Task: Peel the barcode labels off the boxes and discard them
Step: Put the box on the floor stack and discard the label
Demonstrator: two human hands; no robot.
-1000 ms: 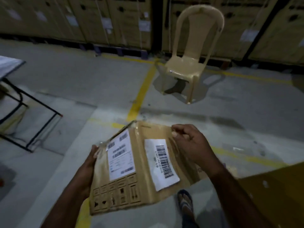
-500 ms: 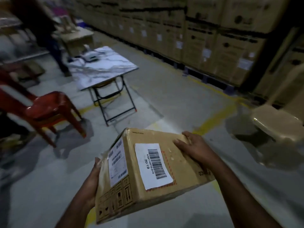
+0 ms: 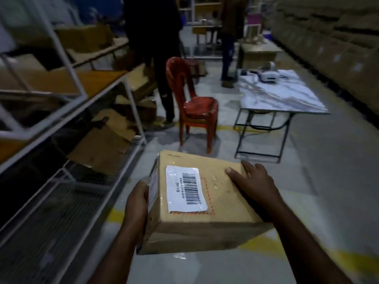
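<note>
I carry a brown cardboard box point(image 3: 223, 203) in front of me with both hands. A white barcode label point(image 3: 185, 188) is stuck flat on its top face, over a red dashed outline. My left hand point(image 3: 136, 201) grips the box's left side, where the edge of a second white label point(image 3: 153, 182) shows. My right hand point(image 3: 251, 186) holds the right side, thumb lying on the top face and fingers wrapped over the far edge.
A white metal shelf rack point(image 3: 67, 111) with flattened cartons runs along the left. Ahead stand a red plastic chair point(image 3: 192, 107) and a folding table point(image 3: 281, 99) with a device on it. Two people point(image 3: 155, 37) stand further back. Stacked cartons point(image 3: 336, 44) line the right wall.
My view has swung left, from the beige chair to the rack and red chair. The box turned with me, so its top label faces up and the side label is nearly hidden.
</note>
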